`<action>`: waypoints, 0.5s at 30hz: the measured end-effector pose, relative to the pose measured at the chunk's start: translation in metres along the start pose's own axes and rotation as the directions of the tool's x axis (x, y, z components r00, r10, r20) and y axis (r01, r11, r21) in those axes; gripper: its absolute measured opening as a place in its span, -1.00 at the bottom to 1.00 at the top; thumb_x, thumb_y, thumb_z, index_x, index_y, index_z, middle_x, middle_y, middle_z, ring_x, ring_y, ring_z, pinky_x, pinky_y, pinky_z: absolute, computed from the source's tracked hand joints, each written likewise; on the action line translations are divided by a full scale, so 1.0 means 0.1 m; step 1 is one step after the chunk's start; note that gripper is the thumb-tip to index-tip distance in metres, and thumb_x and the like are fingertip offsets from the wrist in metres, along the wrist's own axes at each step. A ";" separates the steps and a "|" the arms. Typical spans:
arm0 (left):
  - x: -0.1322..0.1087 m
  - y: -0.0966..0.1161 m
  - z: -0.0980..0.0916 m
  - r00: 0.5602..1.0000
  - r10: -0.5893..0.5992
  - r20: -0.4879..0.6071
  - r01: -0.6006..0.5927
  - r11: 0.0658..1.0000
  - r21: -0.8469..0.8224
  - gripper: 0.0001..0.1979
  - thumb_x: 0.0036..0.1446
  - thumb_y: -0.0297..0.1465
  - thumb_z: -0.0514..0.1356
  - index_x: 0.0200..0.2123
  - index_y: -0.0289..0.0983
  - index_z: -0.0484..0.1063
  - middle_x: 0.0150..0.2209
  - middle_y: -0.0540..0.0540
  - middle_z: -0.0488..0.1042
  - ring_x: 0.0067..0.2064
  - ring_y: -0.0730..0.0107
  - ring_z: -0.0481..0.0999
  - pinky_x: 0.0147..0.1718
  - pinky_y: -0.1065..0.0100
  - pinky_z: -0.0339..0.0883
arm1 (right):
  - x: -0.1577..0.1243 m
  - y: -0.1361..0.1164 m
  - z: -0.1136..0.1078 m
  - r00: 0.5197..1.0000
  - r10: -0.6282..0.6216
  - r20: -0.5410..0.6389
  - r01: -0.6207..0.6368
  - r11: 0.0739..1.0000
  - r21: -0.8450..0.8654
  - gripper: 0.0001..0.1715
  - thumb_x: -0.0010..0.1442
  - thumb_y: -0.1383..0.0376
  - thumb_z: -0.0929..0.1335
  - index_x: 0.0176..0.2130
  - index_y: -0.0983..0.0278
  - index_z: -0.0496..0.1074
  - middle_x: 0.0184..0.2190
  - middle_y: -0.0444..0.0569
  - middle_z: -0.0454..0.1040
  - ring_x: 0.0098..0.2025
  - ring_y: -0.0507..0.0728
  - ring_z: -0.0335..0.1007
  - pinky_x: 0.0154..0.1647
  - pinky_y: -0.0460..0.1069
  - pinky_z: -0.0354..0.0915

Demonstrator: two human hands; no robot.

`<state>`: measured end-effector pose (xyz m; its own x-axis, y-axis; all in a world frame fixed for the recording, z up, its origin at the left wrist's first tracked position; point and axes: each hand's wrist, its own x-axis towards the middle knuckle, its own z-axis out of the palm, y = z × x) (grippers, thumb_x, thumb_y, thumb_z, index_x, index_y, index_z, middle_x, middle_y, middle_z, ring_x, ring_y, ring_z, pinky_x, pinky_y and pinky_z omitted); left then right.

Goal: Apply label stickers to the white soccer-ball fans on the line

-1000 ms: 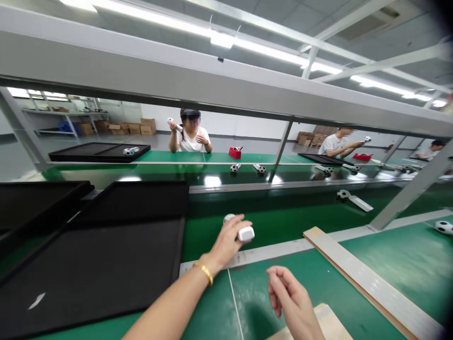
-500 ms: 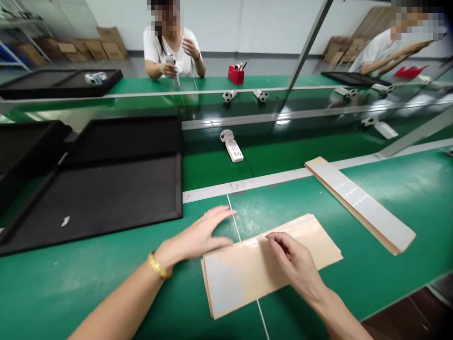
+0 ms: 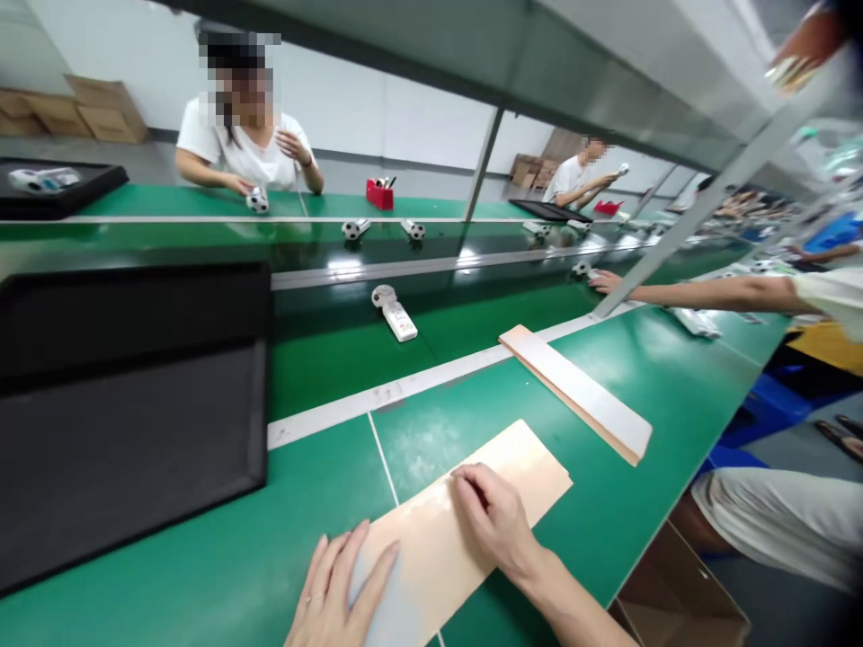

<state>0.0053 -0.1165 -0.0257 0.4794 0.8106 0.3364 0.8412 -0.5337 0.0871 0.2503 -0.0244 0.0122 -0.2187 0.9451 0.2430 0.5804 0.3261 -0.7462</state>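
A stack of tan, glossy sheets [image 3: 431, 548] lies slantwise on the green bench in front of me. My left hand [image 3: 343, 584] rests on the left end of the stack, fingers stretched out and slightly apart. Over the middle of the sheets, my right hand [image 3: 495, 521] is closed, thumb and fingertips together; whether something small is between them is hidden. Farther right lies a narrower stack of pale strips [image 3: 586, 386], touched by neither hand.
A black tray [image 3: 135, 440] stands at the left. On the green belt lies a white device with a football-patterned head [image 3: 397, 319]. Across the belt sits a co-worker [image 3: 249, 144] near a red holder [image 3: 379, 194]. Another person's arm [image 3: 721, 292] reaches in from the right, past a metal post [image 3: 701, 207].
My left hand has come down onto the left end of the sheets. My right hand stays closed over them. The view has swung right, bringing in another person's arm.
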 end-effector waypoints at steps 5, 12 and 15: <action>0.31 0.12 0.16 0.999 -0.040 -0.018 0.040 0.999 0.002 -0.08 -0.07 -0.07 0.28 0.33 -0.11 0.00 0.20 -0.35 0.26 0.13 -0.22 0.32 0.01 -0.16 0.32 | 0.22 0.27 -0.14 0.993 -0.005 -0.121 -0.002 0.998 -0.059 -0.76 0.31 0.29 0.20 -0.23 0.28 0.43 -0.37 0.01 0.51 -0.33 0.12 0.44 -0.28 -0.01 0.33; 0.67 0.37 0.17 0.972 -0.161 0.170 0.195 0.958 -0.208 -0.02 -0.15 -0.10 0.39 0.30 -0.17 0.04 0.27 -0.41 0.11 0.26 -0.28 0.14 0.19 -0.31 -0.01 | 0.19 0.27 -0.25 0.994 0.036 -0.108 -0.042 0.998 -0.055 -0.74 0.33 0.25 0.19 -0.17 0.29 0.41 -0.27 0.05 0.50 -0.28 0.13 0.44 -0.22 0.02 0.36; 0.70 0.31 0.06 0.945 -0.123 0.305 0.232 0.906 -0.353 0.14 -0.26 -0.04 0.44 0.32 -0.18 -0.05 0.34 -0.41 -0.05 0.33 -0.31 -0.06 0.20 -0.37 -0.12 | -0.02 0.09 -0.21 1.000 0.017 0.014 -0.016 0.999 -0.050 -0.78 0.32 0.29 0.21 -0.20 0.24 0.43 -0.29 0.02 0.50 -0.27 0.13 0.43 -0.22 0.02 0.37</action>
<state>0.0669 -0.0750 -0.0054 0.4258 0.9045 0.0213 0.7851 -0.3811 0.4882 0.2725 -0.0227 0.0182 -0.2194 0.9501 0.2217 0.6222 0.3112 -0.7183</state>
